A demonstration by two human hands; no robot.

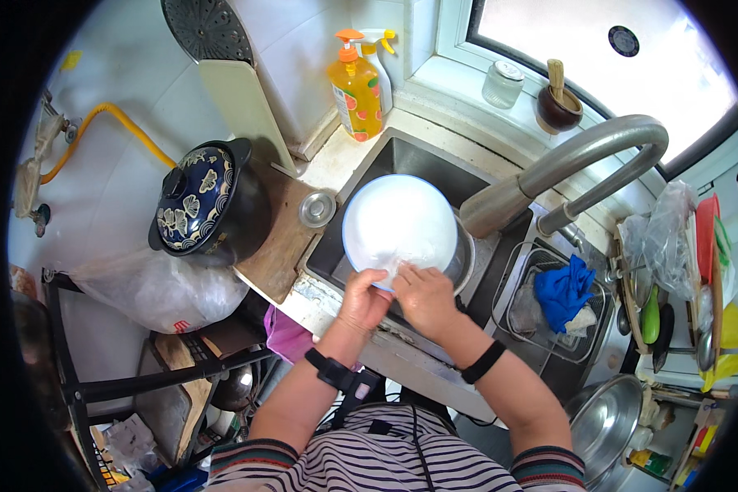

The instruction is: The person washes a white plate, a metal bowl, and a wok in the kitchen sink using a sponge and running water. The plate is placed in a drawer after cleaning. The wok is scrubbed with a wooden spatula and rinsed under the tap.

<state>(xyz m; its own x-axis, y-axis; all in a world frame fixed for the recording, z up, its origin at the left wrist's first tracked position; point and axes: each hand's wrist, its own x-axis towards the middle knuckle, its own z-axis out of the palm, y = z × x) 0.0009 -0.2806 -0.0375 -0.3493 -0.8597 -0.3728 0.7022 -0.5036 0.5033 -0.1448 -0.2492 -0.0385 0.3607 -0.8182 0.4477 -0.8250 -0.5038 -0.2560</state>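
Observation:
A white bowl or dish with a blue rim [400,221] is held tilted over the stainless steel sink [406,157]. My left hand [369,298] grips its near edge, thumb on the upper side. Close beside it, my right hand [423,295] lies with bent fingers on the near part of the white surface, where something wet or clear shows; whether it grips the rim, I cannot tell. Behind the dish, partly hidden, is a round metal pan or bowl [467,261] in the sink. The faucet's thick spout head [489,209] points at the dish from the right.
A dark lidded pot [212,197] stands left, near a small metal dish [317,209]. An orange soap pump bottle [358,98] and a spray bottle are behind the sink. Right, a wire basket [590,350] holds a blue cloth [563,295]. A glass jar [502,86] sits on the windowsill.

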